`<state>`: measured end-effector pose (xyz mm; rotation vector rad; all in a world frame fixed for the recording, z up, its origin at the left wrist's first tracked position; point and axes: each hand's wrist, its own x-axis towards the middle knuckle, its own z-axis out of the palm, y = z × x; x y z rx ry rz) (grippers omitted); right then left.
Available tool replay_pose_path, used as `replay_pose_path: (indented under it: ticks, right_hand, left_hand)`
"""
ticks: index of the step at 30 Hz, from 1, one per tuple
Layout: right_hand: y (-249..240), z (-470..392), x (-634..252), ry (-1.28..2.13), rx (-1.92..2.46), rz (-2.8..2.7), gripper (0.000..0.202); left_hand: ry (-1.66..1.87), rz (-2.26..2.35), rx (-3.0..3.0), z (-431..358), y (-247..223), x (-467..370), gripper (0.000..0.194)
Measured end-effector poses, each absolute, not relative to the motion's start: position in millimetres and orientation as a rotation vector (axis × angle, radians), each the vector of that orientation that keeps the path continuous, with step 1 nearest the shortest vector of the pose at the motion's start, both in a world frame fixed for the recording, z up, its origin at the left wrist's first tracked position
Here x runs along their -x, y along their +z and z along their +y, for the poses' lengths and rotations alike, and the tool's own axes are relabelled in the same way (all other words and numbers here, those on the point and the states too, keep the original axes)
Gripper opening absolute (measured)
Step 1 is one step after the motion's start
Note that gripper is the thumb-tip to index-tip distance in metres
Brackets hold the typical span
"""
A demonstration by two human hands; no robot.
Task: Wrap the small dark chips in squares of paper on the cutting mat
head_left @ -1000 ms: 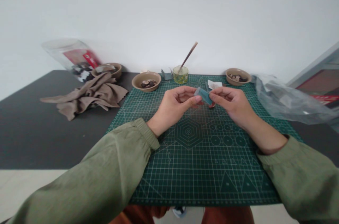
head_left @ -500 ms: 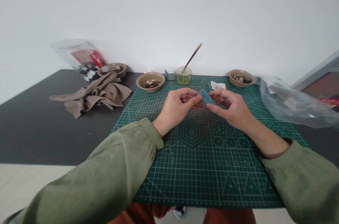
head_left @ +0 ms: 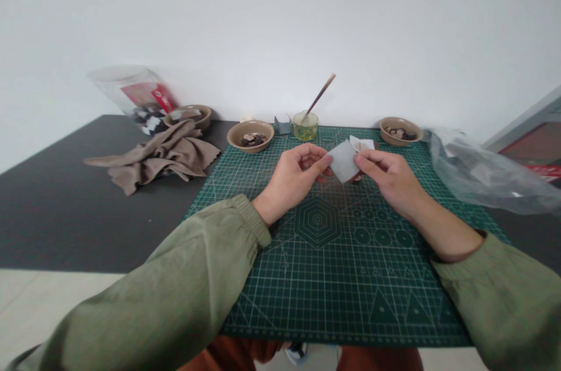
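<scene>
A small pale grey square sheet [head_left: 344,161] is held up above the green cutting mat [head_left: 318,283], one corner turned downward. My left hand [head_left: 298,175] pinches its left corner between thumb and fingers. On the other side, my right hand [head_left: 388,175] is closed on its right edge, thumb in front. Behind the right fingers lies a white paper piece [head_left: 362,144] on the mat. What is behind the sheet is mostly hidden.
Bowls with dark pieces stand at the back left [head_left: 250,136] and back right [head_left: 400,131]. A greenish cup [head_left: 305,126] holds a brush. A brown cloth [head_left: 166,155] lies left; a clear plastic bag [head_left: 486,172] lies right.
The blue face of the small piece in my hands no longer shows; a larger pale grey square face now shows. My right fingers have shifted onto its right edge.
</scene>
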<state>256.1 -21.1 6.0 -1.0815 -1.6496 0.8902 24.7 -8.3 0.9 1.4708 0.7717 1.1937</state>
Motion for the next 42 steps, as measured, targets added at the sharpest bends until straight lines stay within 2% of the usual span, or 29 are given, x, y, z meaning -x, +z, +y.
replay_pose_path:
  ticks: [4, 7, 13, 17, 19, 21, 23, 25, 28, 35, 42]
  right_hand:
    - [5.4, -20.4, -258.8, 0.879, 1.065, -1.739, 0.048]
    - [3.7, -21.4, -259.0, 0.745, 1.081, -1.777, 0.046]
    - [4.4, -24.7, -259.5, 0.146, 0.939, -1.856, 0.019]
    - [7.3, -27.4, -259.3, 0.077, 0.831, -1.969, 0.017]
    - [5.2, -27.5, -258.6, 0.151, 0.852, -1.934, 0.02]
    - [0.4, -25.9, -257.9, 0.326, 0.882, -1.812, 0.035]
    - [-4.6, -23.2, -257.6, 0.566, 0.887, -1.665, 0.045]
    - [-7.5, -20.6, -257.8, 0.764, 0.896, -1.575, 0.043]
    - [-6.4, -18.9, -258.9, 0.861, 0.952, -1.546, 0.035]
    - [-2.4, -20.5, -259.8, 0.821, 0.987, -1.604, 0.031]
    - [1.3, -24.1, -258.4, 0.28, 0.933, -1.843, 0.034]
  left_hand:
    - [1.182, 0.753, -1.467, -9.0, 0.1, -25.3, 0.028]
    - [1.146, 0.751, -1.455, -10.1, 1.7, -25.1, 0.034]
    - [0.933, 0.715, -1.16, -11.7, 7.9, -22.1, 0.068]
    - [0.98, 0.679, -1.176, -10.6, 5.7, -22.1, 0.058]
    - [1.073, 0.687, -1.2, -9.6, 3.0, -22.8, 0.065]
    - [1.122, 0.681, -1.211, -8.7, 0.4, -23.5, 0.063]
    - [1.115, 0.655, -1.225, -8.3, -1.3, -24.0, 0.047]
    - [1.085, 0.632, -1.235, -8.6, -2.0, -24.3, 0.036]
    - [1.04, 0.63, -1.263, -9.4, -1.2, -23.9, 0.032]
    - [1.118, 0.726, -1.44, -7.7, 0.8, -23.8, 0.03]
    - [1.081, 0.748, -1.468, -5.6, -1.3, -24.0, 0.029]
